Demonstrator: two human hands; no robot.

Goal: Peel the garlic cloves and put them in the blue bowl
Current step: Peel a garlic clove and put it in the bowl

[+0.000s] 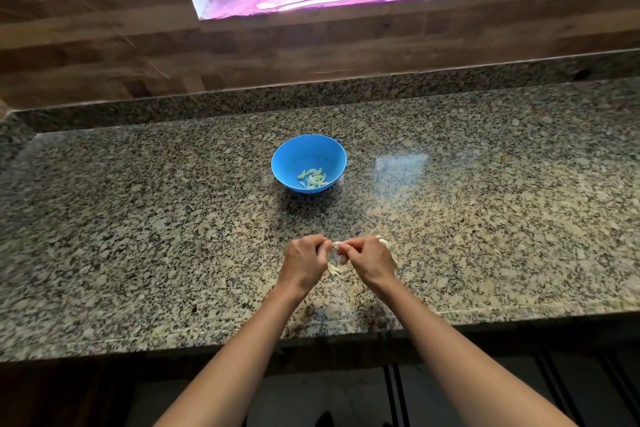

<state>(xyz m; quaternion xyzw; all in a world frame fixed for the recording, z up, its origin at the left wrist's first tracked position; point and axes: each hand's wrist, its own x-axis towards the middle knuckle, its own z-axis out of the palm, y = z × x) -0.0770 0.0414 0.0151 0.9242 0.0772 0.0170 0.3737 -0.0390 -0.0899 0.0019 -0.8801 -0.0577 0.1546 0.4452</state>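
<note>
Garlic clove (335, 247) sits just below centre frame, over the counter (138, 218). We find it pinched from both sides, the left hand (304, 262) and right hand (369, 262) each with fingers curled onto it, and loose skins (334, 270) lying beneath them. We record the bowl (294, 156) at centre frame, well apart from the hands, holding peeled cloves (313, 178).

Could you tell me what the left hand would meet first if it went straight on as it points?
The left hand points up and rightward, so it would probably first meet the garlic clove it pinches, then the right hand.
</note>
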